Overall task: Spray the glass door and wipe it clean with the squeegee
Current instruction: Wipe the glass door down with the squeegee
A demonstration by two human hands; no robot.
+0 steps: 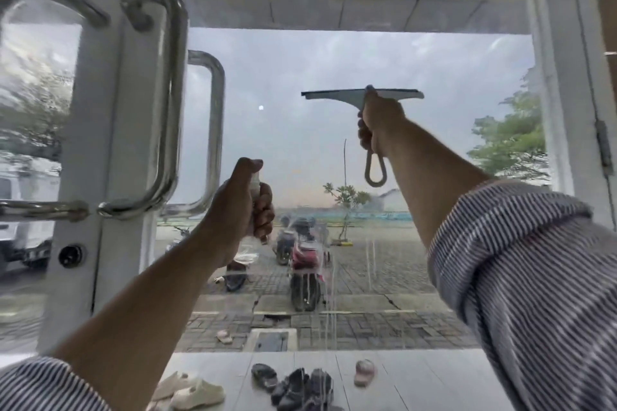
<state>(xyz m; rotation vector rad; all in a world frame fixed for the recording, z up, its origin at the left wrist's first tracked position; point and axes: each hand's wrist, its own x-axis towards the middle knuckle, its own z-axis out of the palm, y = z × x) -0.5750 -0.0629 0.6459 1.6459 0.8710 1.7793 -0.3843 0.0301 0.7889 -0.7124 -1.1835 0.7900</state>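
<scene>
The glass door (450, 83) fills the view, with thin runs of liquid streaking down its lower middle. My right hand (379, 122) grips the handle of a pale grey squeegee (337, 95), held high with its blade level against the glass. My left hand (243, 207) is lower and to the left, wrapped round a small clear spray bottle (255, 182) with the forefinger on its top. Most of the bottle is hidden by the fingers.
A curved steel door handle (167, 103) and a white door frame (100, 143) stand at the left, with a lock cylinder (70, 256) below. Another white frame with a hinge (602, 147) bounds the right. Behind the glass are parked motorbikes (305, 264) and several shoes.
</scene>
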